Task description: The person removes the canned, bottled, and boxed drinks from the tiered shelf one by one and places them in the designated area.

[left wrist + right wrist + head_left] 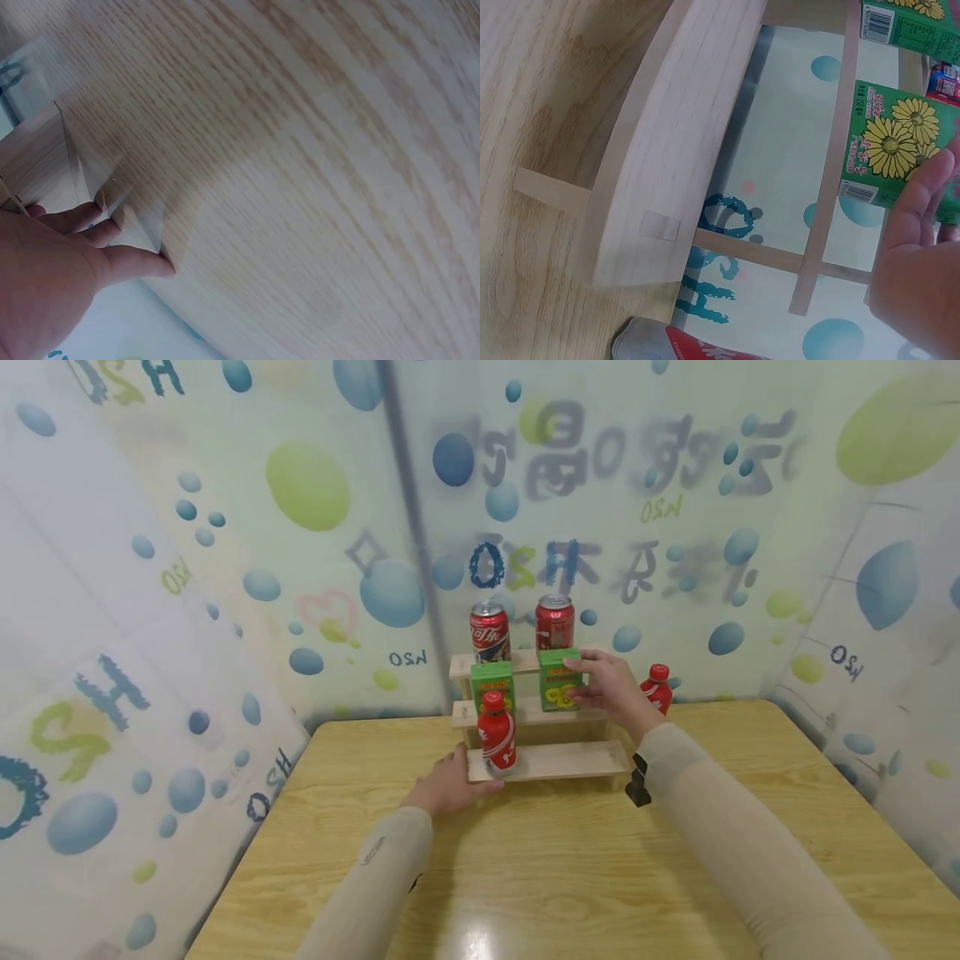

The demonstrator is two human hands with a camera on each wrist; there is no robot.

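My right hand (611, 685) pinches a green drink carton (558, 683) with yellow flowers at the middle tier of a stepped wooden shelf (570, 762). The right wrist view shows fingers against that carton (892, 142) too. My left hand (448, 783) holds the left end of the bottom tier, thumb along its front. In the left wrist view, the left hand's fingers (82, 217) reach around the shelf's end. A second green carton (492, 678) stands on the middle tier, partly hidden by a red bottle (497, 735) on the bottom tier.
Two red cans, the left one (490, 633) and the right one (555, 620), stand on the top tier. Behind my right wrist is another red bottle (657, 687). The wooden table (525, 868) meets a patterned wall covering (337, 568) behind and at both sides.
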